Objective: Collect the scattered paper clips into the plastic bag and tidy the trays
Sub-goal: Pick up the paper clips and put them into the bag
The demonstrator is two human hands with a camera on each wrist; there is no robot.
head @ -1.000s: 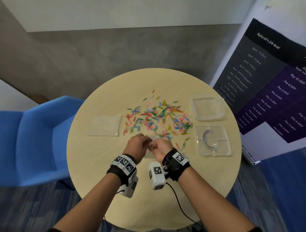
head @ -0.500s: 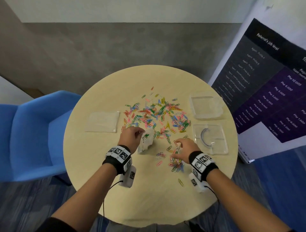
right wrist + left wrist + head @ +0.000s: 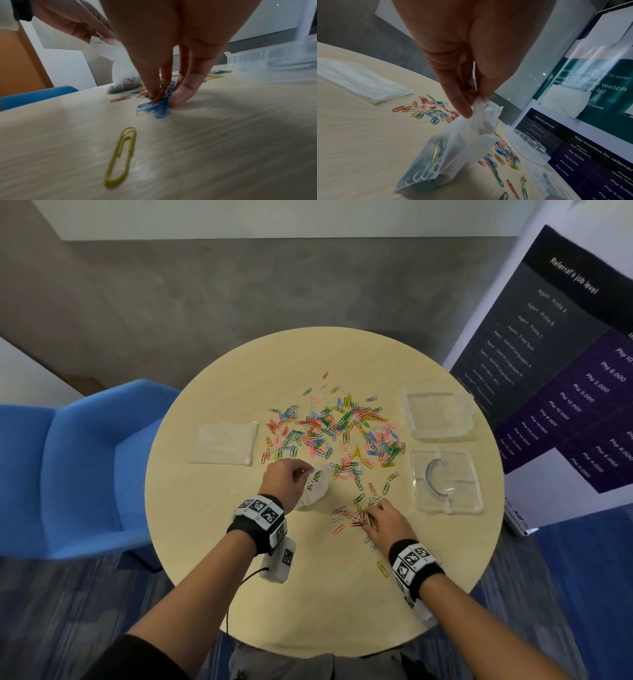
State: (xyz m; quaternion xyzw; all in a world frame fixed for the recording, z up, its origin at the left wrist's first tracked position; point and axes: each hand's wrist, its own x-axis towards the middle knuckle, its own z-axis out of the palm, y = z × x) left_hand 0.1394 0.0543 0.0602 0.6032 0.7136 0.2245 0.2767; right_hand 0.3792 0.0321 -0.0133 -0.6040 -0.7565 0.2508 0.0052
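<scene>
right hand [image 3: 383, 520] pinching a small bunch of coloured paper clips [image 3: 158, 104] on the round pale wood table [image 3: 212, 542]
left hand [image 3: 286, 482] pinches the mouth of the part-filled clear plastic bag [image 3: 440, 155]; farther, scattered coloured clips [image 3: 335, 429]; poster [image 3: 565, 364] reads "referral's job level".

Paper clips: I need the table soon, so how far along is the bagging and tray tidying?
Early. Done: the small clear plastic bag, pinched at its top by the left hand, already holds some clips. In hand: the right hand is pinching a small bunch of coloured clips off the round wooden table. Left: the big scattered pile of coloured paper clips, one stray yellow clip, and two clear plastic trays apparently untouched.
</scene>
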